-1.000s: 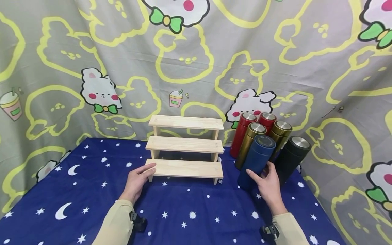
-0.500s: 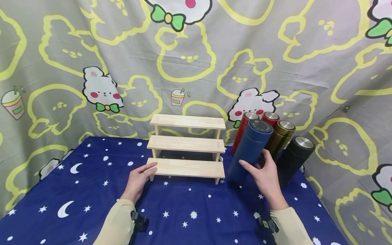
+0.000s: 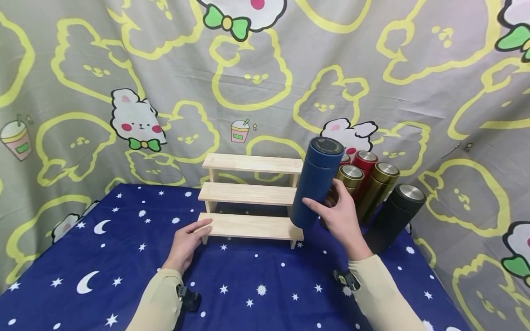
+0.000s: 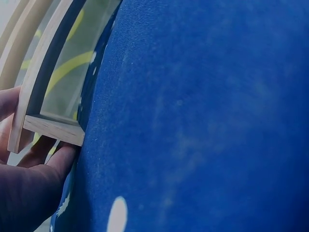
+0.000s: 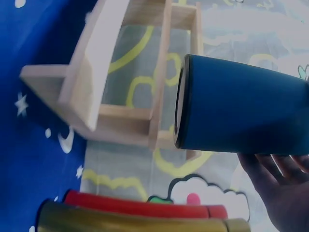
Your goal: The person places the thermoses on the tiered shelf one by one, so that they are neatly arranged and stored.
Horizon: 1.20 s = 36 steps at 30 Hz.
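My right hand grips a blue thermos round its lower half and holds it up, slightly tilted, at the right end of a three-step wooden display shelf. The right wrist view shows the base of the thermos off the table, beside the shelf's steps. My left hand holds the left end of the lowest step. In the left wrist view its thumb lies on the board and its fingers are beneath, by the leg.
Right of the shelf stand several more thermoses: a black one, gold ones and red ones, one mostly hidden. The table has a dark blue cloth with stars and moons. A grey patterned curtain hangs close behind.
My right hand has lifted the blue thermos from the group and carried it up and left to the shelf. The left hand has stayed on the lowest step.
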{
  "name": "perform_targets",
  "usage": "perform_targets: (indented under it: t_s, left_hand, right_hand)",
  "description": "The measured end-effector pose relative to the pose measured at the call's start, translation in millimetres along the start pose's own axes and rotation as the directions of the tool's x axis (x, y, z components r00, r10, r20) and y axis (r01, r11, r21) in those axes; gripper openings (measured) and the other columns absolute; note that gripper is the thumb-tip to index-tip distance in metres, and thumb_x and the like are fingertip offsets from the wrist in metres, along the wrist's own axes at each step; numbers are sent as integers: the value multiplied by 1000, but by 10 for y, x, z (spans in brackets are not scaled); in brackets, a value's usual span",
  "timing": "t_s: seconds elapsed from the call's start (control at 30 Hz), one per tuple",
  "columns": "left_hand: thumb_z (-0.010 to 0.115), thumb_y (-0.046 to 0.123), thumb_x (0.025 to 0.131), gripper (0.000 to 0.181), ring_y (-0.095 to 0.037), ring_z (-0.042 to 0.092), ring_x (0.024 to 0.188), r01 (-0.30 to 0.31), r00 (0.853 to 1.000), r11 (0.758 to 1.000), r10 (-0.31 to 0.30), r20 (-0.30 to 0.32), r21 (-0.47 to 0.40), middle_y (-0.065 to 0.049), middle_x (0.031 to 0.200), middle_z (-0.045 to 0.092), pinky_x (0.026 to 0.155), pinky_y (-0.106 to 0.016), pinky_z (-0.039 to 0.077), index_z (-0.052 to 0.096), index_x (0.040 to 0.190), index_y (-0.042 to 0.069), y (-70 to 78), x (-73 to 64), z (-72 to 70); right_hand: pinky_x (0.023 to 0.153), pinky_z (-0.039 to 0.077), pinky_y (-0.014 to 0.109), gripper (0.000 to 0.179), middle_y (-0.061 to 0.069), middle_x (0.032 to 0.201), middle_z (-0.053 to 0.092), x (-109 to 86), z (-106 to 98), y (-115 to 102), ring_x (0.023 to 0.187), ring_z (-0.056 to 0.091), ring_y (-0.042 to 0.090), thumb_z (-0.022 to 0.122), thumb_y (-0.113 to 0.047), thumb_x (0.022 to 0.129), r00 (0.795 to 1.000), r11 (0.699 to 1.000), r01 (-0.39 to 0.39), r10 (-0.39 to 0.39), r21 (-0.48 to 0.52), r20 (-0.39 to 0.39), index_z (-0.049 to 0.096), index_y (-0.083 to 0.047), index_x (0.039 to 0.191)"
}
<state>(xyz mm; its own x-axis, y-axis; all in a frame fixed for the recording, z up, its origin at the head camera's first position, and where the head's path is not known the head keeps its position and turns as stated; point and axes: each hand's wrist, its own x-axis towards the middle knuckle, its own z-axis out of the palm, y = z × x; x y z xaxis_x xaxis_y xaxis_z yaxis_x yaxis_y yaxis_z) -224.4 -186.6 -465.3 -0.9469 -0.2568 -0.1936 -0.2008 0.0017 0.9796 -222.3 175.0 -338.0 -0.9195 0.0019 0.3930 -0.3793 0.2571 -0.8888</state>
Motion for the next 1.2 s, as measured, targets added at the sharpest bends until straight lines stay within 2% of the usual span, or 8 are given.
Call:
perform_targets:
  t_s: [0.07,0.13,0.23,0.37,0.5,0.63,0.83,1.2]
  left_hand:
    - [74,15,89,43,-22,54,112,4,1000,1000,-4,7,-6,-17,139,51,98,-34,43,64,128,0,5,1,-6]
    - [74,15,89,44,-23,53,116,8,1000,1000,-8,10,-8,-18,142,49,102,-38,41,63,129,-1,9,-2,-9]
    - [74,14,89,43,-20,55,106,9,1000,1000,-9,3,-4,-16,138,52,89,-29,45,64,128,0,12,-3,-9]
    - [75,15,88,42,-12,55,94,2,1000,1000,-2,-5,-1,-14,134,54,73,-17,43,65,127,1,13,1,-9]
    - [76,15,87,41,-6,51,75,-6,1000,1000,5,-9,-2,-11,123,58,63,-15,39,67,125,1,15,0,-6]
    - [76,14,87,40,-6,35,55,-19,1000,1000,18,-14,-12,-5,101,59,53,-19,32,67,124,0,11,-8,-5]
    - [76,10,86,39,-5,29,48,-16,1000,999,15,-18,-31,4,72,49,49,-19,29,67,123,-2,-12,-12,7]
    - [75,6,86,38,-6,28,46,-28,1000,998,27,-12,-63,6,65,47,48,-18,29,67,122,-4,-29,23,6]
  right_hand:
    - [101,44,46,69,10,130,56,48,46,-32,115,56,27,81,-21,83,1000,1000,11,-11,0,15,45,-8,141]
    - [101,44,48,69,10,130,56,89,88,-58,115,56,27,81,-22,84,1000,1000,19,-19,-10,21,46,-9,141]
    - [100,44,48,68,10,129,56,149,151,-84,114,56,27,82,-22,83,999,1000,31,-31,-1,32,46,-8,140]
    - [100,45,46,68,10,129,57,228,236,-105,114,57,26,82,-22,83,997,998,52,-53,24,52,47,-9,139]
    - [100,45,47,70,8,131,56,307,316,-117,118,55,24,82,-26,83,996,998,53,-54,19,63,46,-11,141]
    - [100,45,48,73,5,133,55,391,401,-126,120,52,23,81,-34,83,997,999,41,-41,2,72,45,-13,143]
    - [100,45,48,75,5,134,54,509,520,-129,120,52,23,81,-35,83,995,998,49,-51,25,89,44,-15,145]
    - [94,49,49,71,5,131,55,746,709,-230,117,53,23,81,-32,83,987,992,78,-90,95,134,46,-15,143]
